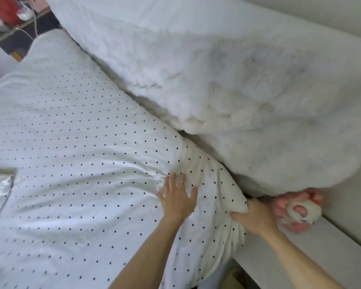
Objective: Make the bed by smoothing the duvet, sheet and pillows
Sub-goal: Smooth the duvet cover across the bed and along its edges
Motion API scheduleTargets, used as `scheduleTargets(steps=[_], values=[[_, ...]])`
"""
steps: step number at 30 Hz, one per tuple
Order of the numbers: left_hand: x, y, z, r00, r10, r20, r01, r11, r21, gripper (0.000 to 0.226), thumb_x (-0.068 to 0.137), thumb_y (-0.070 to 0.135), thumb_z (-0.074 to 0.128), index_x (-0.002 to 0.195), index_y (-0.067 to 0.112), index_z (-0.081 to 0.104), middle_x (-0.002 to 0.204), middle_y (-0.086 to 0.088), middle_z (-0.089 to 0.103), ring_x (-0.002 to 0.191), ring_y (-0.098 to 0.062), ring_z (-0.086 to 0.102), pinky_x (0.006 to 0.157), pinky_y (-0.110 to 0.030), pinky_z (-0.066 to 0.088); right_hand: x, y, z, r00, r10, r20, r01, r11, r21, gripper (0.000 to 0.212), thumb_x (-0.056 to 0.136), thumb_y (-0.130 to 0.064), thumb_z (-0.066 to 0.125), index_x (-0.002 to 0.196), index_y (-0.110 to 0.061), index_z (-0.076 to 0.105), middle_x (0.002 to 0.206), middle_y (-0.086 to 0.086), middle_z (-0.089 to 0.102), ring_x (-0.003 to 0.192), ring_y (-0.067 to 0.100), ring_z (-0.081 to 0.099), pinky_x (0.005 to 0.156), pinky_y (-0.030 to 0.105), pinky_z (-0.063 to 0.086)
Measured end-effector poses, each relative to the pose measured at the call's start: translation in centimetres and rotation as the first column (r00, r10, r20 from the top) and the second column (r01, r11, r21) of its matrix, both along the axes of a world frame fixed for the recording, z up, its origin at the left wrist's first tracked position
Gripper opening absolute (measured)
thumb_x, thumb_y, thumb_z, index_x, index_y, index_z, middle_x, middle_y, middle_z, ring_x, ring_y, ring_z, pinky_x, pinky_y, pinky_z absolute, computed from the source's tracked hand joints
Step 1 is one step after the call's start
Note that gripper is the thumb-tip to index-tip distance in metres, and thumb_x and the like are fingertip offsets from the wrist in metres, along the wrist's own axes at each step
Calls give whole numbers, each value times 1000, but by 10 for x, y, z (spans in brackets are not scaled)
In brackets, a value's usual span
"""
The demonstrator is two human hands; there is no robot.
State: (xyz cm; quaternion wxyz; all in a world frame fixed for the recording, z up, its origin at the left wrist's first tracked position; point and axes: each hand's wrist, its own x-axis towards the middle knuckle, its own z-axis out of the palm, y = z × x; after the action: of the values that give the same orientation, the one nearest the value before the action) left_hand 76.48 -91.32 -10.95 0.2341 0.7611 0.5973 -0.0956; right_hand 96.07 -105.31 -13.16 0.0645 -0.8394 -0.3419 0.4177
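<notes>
Right grip (pixel 252 215) clenches corner of dotted white duvet (pixel 71 132), creased; left grip (pixel 178 197) flat, open

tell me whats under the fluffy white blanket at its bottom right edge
A pink and white soft toy pokes out from under the fluffy white blanket, beside the right hand. Anything further under is covered.

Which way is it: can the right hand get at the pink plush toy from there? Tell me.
Probably yes. The right hand grips the dotted duvet corner right beside the pink plush toy, with nothing between them, though it must release first.
</notes>
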Motion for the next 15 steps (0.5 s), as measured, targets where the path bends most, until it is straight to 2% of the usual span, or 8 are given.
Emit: scheduleTargets(steps=[2,4,6,7,9,11,13,15], values=[[1,-18,36,992,118,34,-110,979,-174,65,90,72,35,123,20,57,125,-2,53,122,-25,51,97,-44,46,-19,4,48,997,40,-67,-43,998,-45,37,70,-59,64,95,-31,69,92,-11,72,82,12,65,78,31,57],[1,-41,82,976,212,43,-163,852,-497,76,84,82,29,103,15,59,101,-4,63,96,-27,61,91,-45,53,-38,7,99,980,161,-113,-169,984,-64,41,73,-62,63,95,-27,69,87,-11,69,80,10,63,75,30,55],[-8,-63,120,899,426,98,-213,623,-753,86,84,85,32,119,11,59,112,-11,66,101,-32,64,83,-49,57,-59,8,144,950,272,-152,-281,959,-35,45,71,-66,64,87,-23,66,79,-11,67,77,9,62,69,28,50],[-17,-69,136,836,537,118,-232,540,-809,90,84,84,36,131,9,54,126,-14,63,111,-35,63,80,-50,58,-69,10,163,935,319,-157,-325,945,-17,46,71,-65,66,86,-22,63,79,-10,66,77,10,63,68,27,49],[-44,-78,170,723,678,137,-251,441,-862,101,77,87,45,141,9,45,139,-17,55,121,-37,59,83,-53,59,-92,10,202,897,409,-171,-417,909,-15,51,69,-63,71,99,-23,60,93,-7,70,84,13,66,73,27,54],[-71,-82,195,703,696,147,-232,419,-878,104,73,87,52,145,13,42,142,-18,51,121,-38,59,84,-55,58,-117,7,234,855,484,-187,-495,869,-9,62,71,-61,72,117,-21,61,105,-3,72,87,14,67,80,27,56],[-104,-86,221,752,634,179,-209,487,-848,91,76,81,56,145,23,45,144,-18,48,115,-36,63,81,-52,59,-149,-2,257,815,535,-221,-545,838,21,61,77,-56,71,123,-18,59,83,-6,70,71,9,66,68,22,54],[-137,-97,243,760,610,224,-217,563,-797,66,81,61,58,136,25,56,139,-12,51,103,-30,69,80,-48,62,-184,-11,275,780,564,-272,-571,819,61,60,75,-52,69,123,-17,58,56,-7,55,51,7,56,54,21,46]])
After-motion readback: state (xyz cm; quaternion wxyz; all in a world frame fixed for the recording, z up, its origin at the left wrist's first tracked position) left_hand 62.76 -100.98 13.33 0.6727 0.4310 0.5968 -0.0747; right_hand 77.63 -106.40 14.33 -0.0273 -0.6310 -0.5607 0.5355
